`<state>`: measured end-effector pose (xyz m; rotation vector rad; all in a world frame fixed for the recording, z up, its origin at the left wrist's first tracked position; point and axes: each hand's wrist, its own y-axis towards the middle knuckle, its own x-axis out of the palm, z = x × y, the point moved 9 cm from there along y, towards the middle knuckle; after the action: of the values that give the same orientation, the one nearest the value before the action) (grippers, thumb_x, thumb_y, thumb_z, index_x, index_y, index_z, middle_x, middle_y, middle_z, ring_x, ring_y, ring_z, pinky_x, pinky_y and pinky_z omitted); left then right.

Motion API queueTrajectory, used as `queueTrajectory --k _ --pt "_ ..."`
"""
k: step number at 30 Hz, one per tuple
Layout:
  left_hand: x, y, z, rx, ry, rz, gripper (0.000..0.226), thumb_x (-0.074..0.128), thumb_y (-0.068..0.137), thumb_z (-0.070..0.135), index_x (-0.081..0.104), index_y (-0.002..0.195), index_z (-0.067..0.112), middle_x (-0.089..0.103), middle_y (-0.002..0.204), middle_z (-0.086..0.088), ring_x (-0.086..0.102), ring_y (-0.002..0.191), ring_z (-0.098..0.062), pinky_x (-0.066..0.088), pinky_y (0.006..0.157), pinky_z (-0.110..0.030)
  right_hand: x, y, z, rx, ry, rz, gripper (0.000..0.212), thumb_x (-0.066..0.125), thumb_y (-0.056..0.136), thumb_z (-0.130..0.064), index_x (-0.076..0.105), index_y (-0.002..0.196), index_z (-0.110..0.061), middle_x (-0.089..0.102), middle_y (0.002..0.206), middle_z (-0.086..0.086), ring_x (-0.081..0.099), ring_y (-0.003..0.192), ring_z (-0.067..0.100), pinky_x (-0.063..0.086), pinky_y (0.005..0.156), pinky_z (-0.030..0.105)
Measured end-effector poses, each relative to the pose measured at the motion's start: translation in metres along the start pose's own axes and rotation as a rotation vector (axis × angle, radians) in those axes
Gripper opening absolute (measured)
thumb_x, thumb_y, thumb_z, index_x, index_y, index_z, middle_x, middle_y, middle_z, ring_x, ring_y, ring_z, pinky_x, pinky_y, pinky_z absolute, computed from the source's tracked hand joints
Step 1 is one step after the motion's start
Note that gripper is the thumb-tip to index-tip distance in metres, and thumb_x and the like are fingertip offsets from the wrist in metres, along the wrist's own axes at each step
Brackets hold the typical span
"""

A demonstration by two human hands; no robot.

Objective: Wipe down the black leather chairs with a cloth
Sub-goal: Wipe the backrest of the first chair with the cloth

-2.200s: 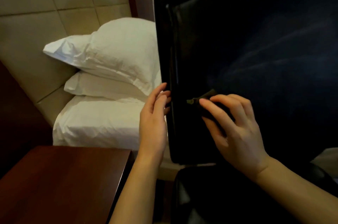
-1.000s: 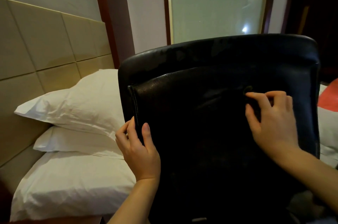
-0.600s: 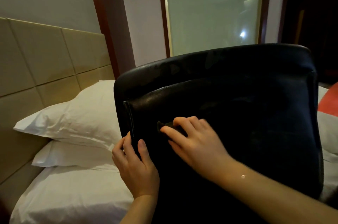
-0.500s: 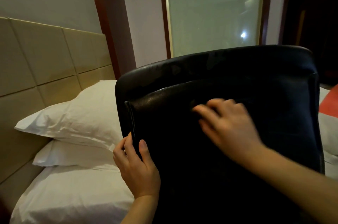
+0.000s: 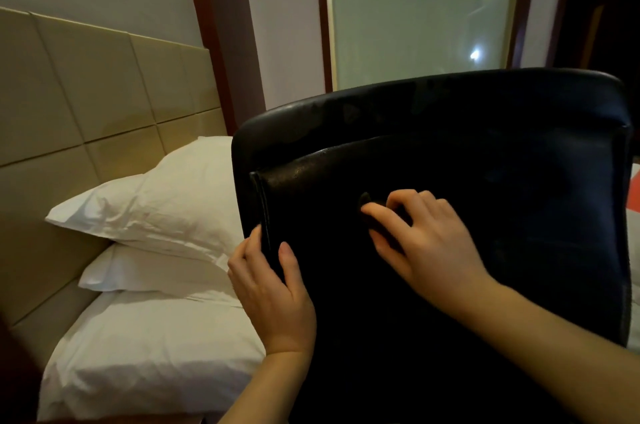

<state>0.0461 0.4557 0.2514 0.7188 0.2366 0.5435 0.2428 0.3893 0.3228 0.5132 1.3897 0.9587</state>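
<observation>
Right hand: fingers curled over a small dark cloth, which is pressed flat against the back panel of the black leather chair. Only a dark corner of cloth is seen past the fingertips; the rest is hidden under the palm. Slight motion blur on this hand.

Left hand: fingers wrapped round the chair back's left edge, thumb laid on the rear face, other fingers tucked round the side seam. The backrest is gripped and judged to be steadied for the wipe.

Chair back is directly under both hands, filling the space to the right of and above them, upright with a slight tilt. Sheen and mottled patches are seen on the top band above the fingers; whether damp or wear cannot be told.

Handling, judged: cloth soft, thin, light, easily bunched, best kept flat under spread fingers. Leather smooth, slightly yielding, likely slippery when damp. Chair likely to swivel or roll, so best held at the stiff side edge.

Left of the left hand: two white pillows stacked on a bed, beige padded headboard beyond. Frosted glass panel above the chair top.
</observation>
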Motion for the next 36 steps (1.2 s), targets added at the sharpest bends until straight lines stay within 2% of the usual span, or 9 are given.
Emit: queueTrajectory --k 4,6,10,15,20,24,28,32,36 --pt "0.016 0.005 0.091 0.341 0.033 -0.051 0.058 0.055 0.089 0.011 0.045 0.145 0.023 0.042 0.146 -0.004 0.037 0.139 -0.018 0.027 0.119 -0.038 -0.03 -0.014 0.042 0.113 0.005 0.063 0.04 0.061 0.093 -0.032 0.058 0.131 -0.02 0.052 0.118 0.006 0.052 0.1 0.021 0.053 0.073 0.034" --pt "0.054 0.0 0.136 0.6 0.094 -0.202 0.054 0.054 0.095 0.013 0.046 0.148 0.021 0.041 0.152 -0.003 0.032 0.146 -0.019 0.021 0.123 -0.036 -0.048 -0.024 0.062 0.211 -0.008 0.126 0.04 0.065 0.089 -0.032 0.061 0.126 -0.018 0.054 0.117 0.005 0.052 0.102 0.023 0.052 0.074 0.034" --pt "0.105 -0.011 0.131 0.744 0.344 -0.359 0.052 0.042 0.103 0.027 0.037 0.154 0.018 0.034 0.16 -0.005 0.023 0.152 -0.021 0.012 0.127 -0.041 -0.087 -0.053 0.12 0.489 0.107 0.281 0.043 0.067 0.09 -0.029 0.053 0.128 -0.016 0.052 0.121 0.006 0.049 0.111 0.025 0.037 0.092 0.021" --pt "0.11 -0.011 0.119 0.743 0.383 -0.295 0.055 0.04 0.099 0.028 0.037 0.152 0.011 0.036 0.158 -0.008 0.025 0.15 -0.022 0.007 0.127 -0.037 -0.109 -0.069 0.166 0.647 0.131 0.388 0.039 0.058 0.094 -0.03 0.052 0.129 -0.014 0.049 0.125 0.011 0.043 0.116 0.018 0.021 0.09 -0.004" --pt "0.113 -0.012 0.118 0.73 0.389 -0.266 0.055 0.039 0.098 0.029 0.037 0.15 0.011 0.037 0.157 -0.008 0.027 0.149 -0.023 0.009 0.127 -0.037 -0.078 -0.028 0.147 0.692 0.075 0.427 0.034 0.059 0.094 -0.031 0.06 0.126 -0.02 0.052 0.117 0.008 0.048 0.105 0.026 0.032 0.091 0.022" --pt "0.116 -0.01 0.113 0.734 0.41 -0.262 0.056 0.038 0.097 0.027 0.035 0.15 0.01 0.037 0.157 -0.01 0.027 0.149 -0.024 0.008 0.127 -0.036 -0.032 0.022 0.066 0.486 0.036 0.257 0.038 0.056 0.094 -0.032 0.057 0.13 -0.019 0.051 0.122 0.005 0.047 0.11 0.022 0.047 0.087 0.03" --pt "0.114 -0.01 0.115 0.721 0.376 -0.258 0.054 0.039 0.097 0.025 0.04 0.149 0.009 0.04 0.156 -0.01 0.028 0.149 -0.024 0.008 0.127 -0.036 -0.049 0.016 0.096 0.23 -0.074 0.128 0.039 0.058 0.092 -0.032 0.057 0.129 -0.02 0.054 0.12 0.006 0.049 0.107 0.023 0.05 0.083 0.034" --pt "0.113 -0.012 0.119 0.715 0.33 -0.263 0.054 0.041 0.096 0.024 0.041 0.149 0.01 0.04 0.155 -0.008 0.027 0.149 -0.022 0.008 0.127 -0.035 -0.089 -0.034 0.182 0.469 -0.131 0.201 0.039 0.059 0.093 -0.029 0.058 0.129 -0.014 0.051 0.118 0.01 0.043 0.107 0.027 0.044 0.079 0.033" --pt "0.115 -0.011 0.115 0.719 0.373 -0.258 0.054 0.038 0.097 0.024 0.039 0.149 0.009 0.04 0.155 -0.01 0.029 0.148 -0.025 0.006 0.127 -0.035 -0.083 -0.023 0.184 0.655 -0.042 0.236 0.032 0.057 0.093 -0.027 0.06 0.122 -0.016 0.05 0.115 0.009 0.043 0.108 0.027 0.035 0.08 0.028"
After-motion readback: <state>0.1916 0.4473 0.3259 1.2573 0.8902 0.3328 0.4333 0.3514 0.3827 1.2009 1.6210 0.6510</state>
